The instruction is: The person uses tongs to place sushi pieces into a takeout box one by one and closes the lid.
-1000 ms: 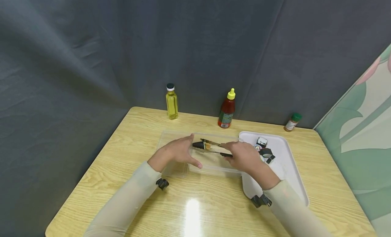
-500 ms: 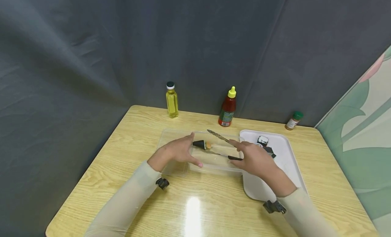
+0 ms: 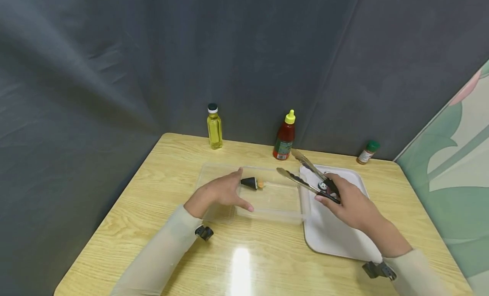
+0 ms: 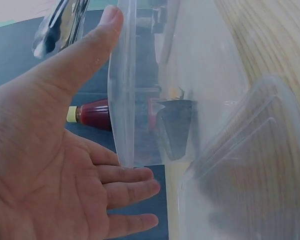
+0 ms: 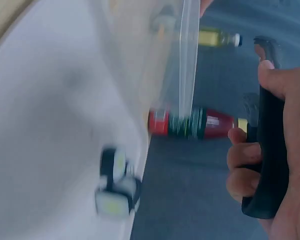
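My left hand (image 3: 219,192) spreads its thumb and fingers at the left end of a clear plastic box (image 3: 275,215). In the left wrist view the thumb touches the box rim (image 4: 124,75) and the fingers are extended. A black cone-shaped sushi hand roll (image 3: 249,183) with an orange tip lies inside the box. My right hand (image 3: 355,202) grips metal tongs (image 3: 299,181) by their black handles, over the white tray (image 3: 344,236). The tongs' tips stand apart, nothing between them. Several sushi rolls (image 5: 115,200) sit on the tray, partly hidden in the head view.
A clear lid (image 3: 217,213) lies left of the box, partly under the left hand. Along the back stand an oil bottle (image 3: 215,130), a red sauce bottle (image 3: 284,139) and a green-capped spice jar (image 3: 367,152). A dark curtain (image 3: 244,67) hangs behind the table.
The tongs have risen from the box and swung right over the tray with my right hand, their tips now clear of the hand roll. The hand roll stays in the box; my left hand is still.
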Tool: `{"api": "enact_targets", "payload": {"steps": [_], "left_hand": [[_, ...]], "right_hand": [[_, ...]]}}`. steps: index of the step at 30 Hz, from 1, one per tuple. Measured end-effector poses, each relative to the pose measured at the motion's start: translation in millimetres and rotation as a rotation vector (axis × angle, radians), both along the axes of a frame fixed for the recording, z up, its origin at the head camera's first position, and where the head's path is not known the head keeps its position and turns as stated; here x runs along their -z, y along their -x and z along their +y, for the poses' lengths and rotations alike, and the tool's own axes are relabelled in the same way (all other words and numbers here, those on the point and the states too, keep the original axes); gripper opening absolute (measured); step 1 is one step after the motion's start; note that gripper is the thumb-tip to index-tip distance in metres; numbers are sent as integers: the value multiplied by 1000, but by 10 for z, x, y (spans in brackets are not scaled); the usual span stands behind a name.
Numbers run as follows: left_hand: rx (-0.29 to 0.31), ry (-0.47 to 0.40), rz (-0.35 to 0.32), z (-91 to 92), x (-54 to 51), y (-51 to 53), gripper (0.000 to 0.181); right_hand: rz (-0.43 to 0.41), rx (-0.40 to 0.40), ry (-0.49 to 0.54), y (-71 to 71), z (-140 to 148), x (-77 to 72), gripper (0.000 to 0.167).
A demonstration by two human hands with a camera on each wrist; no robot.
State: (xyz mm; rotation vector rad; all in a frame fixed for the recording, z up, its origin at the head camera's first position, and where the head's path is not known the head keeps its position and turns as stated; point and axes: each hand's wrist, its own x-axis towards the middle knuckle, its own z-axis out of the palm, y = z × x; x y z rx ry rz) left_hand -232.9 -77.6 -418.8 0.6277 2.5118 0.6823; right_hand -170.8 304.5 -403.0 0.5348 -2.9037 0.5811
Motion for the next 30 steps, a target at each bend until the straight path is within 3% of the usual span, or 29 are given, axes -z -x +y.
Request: {"api": "enact_targets", "payload": {"steps": [8,14,22,30], "left_hand": [[-20,8,-5,-13,-32,9,138],[-10,25,-23,-14,-45,12,138],[-36,13,-43,-3,-1,5,140],[-35,15,-99,18,-25,-1,141]], "right_hand": [[98,39,-86,-83,414,-113,57],[118,62,-105,-127,730,-83,66],[147,32,-165,-195,1126,20,71],[120,32,-259,-294,1393,89,55]]}}
